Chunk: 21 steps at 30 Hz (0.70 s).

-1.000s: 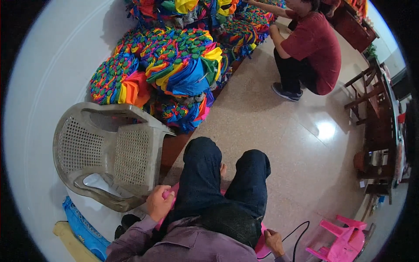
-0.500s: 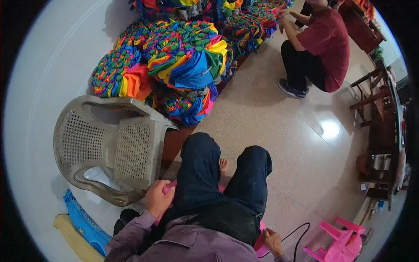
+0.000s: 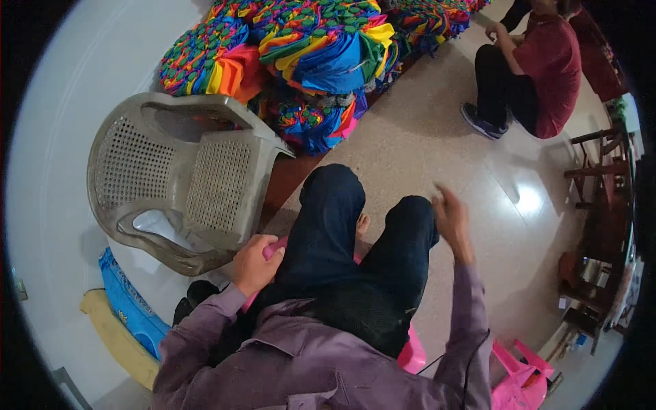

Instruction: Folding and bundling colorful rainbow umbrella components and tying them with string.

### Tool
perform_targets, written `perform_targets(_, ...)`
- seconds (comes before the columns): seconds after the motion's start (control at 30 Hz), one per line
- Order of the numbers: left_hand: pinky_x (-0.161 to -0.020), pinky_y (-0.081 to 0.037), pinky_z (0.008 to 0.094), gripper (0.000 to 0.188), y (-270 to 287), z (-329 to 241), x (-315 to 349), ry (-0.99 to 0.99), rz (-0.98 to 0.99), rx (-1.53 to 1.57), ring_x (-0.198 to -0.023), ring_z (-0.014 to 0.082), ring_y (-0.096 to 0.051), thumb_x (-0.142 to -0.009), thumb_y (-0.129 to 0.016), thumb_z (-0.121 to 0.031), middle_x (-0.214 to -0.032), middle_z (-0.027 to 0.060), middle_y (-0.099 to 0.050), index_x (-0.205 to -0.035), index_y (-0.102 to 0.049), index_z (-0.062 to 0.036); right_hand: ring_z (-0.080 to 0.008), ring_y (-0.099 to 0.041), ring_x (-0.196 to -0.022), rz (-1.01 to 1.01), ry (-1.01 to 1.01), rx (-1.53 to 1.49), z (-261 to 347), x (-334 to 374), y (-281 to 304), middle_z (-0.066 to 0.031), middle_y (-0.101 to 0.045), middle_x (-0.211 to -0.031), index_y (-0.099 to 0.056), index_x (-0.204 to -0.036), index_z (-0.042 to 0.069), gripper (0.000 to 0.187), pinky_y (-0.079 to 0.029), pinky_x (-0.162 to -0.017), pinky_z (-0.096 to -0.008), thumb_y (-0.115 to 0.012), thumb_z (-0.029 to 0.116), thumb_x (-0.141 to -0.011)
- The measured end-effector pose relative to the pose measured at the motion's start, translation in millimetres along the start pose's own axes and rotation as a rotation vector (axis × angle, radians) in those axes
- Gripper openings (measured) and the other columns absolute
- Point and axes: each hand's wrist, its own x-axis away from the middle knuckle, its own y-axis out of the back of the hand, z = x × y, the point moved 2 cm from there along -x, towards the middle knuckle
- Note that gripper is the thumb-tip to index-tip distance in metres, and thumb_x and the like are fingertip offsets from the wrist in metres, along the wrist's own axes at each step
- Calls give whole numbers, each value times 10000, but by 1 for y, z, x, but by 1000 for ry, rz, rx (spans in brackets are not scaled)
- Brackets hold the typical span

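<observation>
The heap of rainbow cloth (image 3: 301, 61) lies beyond the tipped-over grey chair (image 3: 184, 181), which sits just left of the person's knees. The right hand (image 3: 451, 219), a second ago low by the pink stool (image 3: 410, 352), is now raised over the right knee, fingers loose and empty, though blurred. The left hand (image 3: 254, 263), beside the chair, stays closed on the stool's edge.

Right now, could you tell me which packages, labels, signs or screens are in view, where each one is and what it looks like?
Blue sack: a flat woven bag with pale print, on the floor beside the left hand, below the overturned grey plastic chair.
Yellowish sack: flat and plain, lying under the blue one towards the lower left.
No signs or screens are in view, and any small labels are too small to tell.
</observation>
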Motion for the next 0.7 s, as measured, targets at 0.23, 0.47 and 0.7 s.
perform_targets(0.23, -860, -553, 412, 336, -9, 3, -12, 118, -7, -3, -1008, 329, -711, -897, -760, -287, -1084, 138, -737, -1152, -708, -74, -194, -642, -630, 271, 234, -243, 121, -191, -103, -119, -672, -718, -604, -1415, 106, 475, -517, -614, -387, -684, 268, -976)
perform_targets(0.47, -871, -552, 416, 321, -2, 13, -65, 65, 16, 54, -1024, 346, -703, -898, -758, -269, -1098, 147, -725, -1147, -707, -72, -92, -589, -679, -515, 83, -396, 1, -266, -44, -50, -667, -838, -584, -1403, 25, 420, -503, -603, -281, -575, 279, -1069)
perform_targets(0.7, -864, -558, 422, 312, 14, 32, -68, 36, 27, 63, -1034, 362, -696, -900, -758, -243, -1113, 162, -710, -1145, -695, -60, -59, -529, -589, -149, -213, -395, -17, -140, -60, -37, -654, -768, -657, -1349, 63, 379, -446, -518, -227, -561, 321, -1089)
